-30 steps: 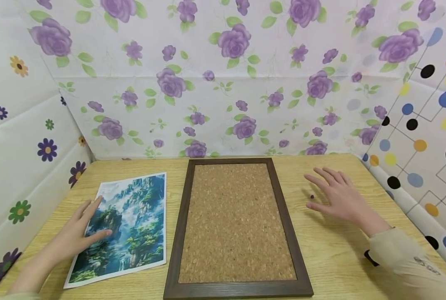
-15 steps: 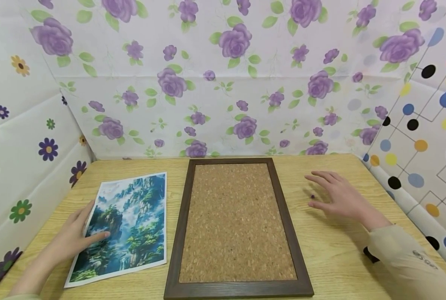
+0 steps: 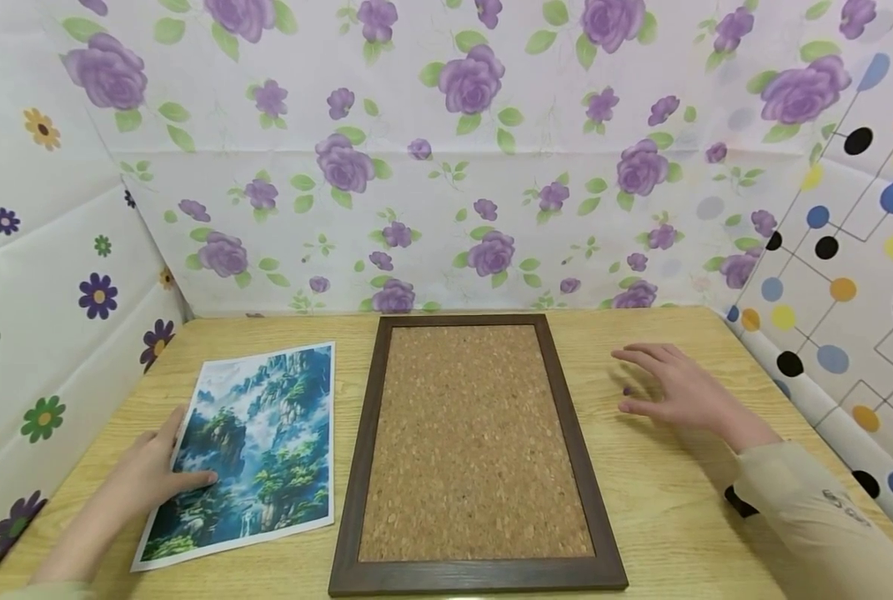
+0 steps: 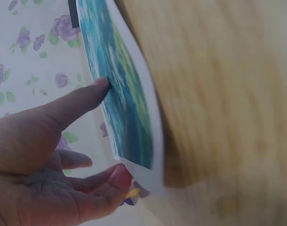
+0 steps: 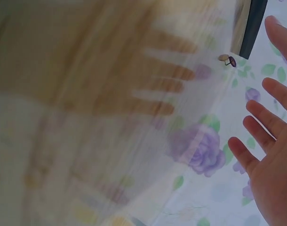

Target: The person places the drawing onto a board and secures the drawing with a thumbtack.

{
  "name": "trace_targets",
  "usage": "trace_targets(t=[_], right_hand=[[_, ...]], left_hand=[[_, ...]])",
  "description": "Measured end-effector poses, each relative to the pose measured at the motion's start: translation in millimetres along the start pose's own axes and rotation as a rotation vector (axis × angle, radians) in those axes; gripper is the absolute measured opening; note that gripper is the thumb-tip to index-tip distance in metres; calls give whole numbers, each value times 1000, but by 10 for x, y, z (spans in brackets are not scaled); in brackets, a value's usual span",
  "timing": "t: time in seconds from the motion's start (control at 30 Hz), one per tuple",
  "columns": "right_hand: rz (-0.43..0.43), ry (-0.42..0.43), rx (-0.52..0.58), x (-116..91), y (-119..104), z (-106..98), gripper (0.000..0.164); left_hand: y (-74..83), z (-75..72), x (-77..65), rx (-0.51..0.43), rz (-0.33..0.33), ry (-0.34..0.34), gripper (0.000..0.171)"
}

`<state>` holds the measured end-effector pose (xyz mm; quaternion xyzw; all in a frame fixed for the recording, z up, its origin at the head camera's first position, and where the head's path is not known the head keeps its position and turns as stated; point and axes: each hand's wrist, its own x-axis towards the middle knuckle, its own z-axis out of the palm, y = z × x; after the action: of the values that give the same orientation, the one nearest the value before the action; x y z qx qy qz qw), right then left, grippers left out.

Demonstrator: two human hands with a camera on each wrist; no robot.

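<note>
A: What lies nearest the person?

B: The framed cork board point(image 3: 476, 450), flat on the table point(image 3: 664, 525) with a short side toward the person, so either hand can probably reach it.

A: And the left hand point(image 3: 138, 475)?

B: It pinches the left edge of the landscape print point(image 3: 266, 442), thumb on the picture, fingers tucked underneath. Holding the margin like that likely spares most of the sheet from being covered. The print is left of the board, apart from it and slightly turned.

A: What about the right hand point(image 3: 682, 396)?

B: Beyond the board's right side, fingers loose and spread, grasping nothing. Seen from the head, a small purple object point(image 3: 628, 391) shows between thumb and forefinger, untouched; the spread seems to leave room around it.

A: Farthest off?

B: A rose-patterned backdrop point(image 3: 386, 108) stands behind the table, presumably as a screen.
</note>
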<state>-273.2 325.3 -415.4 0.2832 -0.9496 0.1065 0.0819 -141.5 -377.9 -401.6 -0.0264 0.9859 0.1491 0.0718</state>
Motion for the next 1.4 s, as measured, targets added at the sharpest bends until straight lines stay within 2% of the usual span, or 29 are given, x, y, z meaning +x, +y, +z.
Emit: trace_targets(t=[0.33,0.5,0.7,0.87,1.07,1.27,1.4], right_hand=[[-15,-35,0,44,-22,37,79],[7,-43,-3,75,-42,31,76],[17,-29,-9,85,1,62,74],[31,-36,-5,43,24,59,73],[63,-50,8,11,41,19,72],[74,-80,28,36,57,-6,63],[86,-98,51,59,71,-15,56]], left_hand=[[-37,-21,4,-63,-72,-81,128],[-30,-53,3,-35,-51,-92,118],[-40,-58,-1,-65,-57,-103,110],[-115,-46,13,-115,-60,-113,104],[-251,-46,24,-229,-98,-144,91],[-319,-64,3,-342,-109,-155,83],[-318,-65,-12,-384,-121,-163,80]])
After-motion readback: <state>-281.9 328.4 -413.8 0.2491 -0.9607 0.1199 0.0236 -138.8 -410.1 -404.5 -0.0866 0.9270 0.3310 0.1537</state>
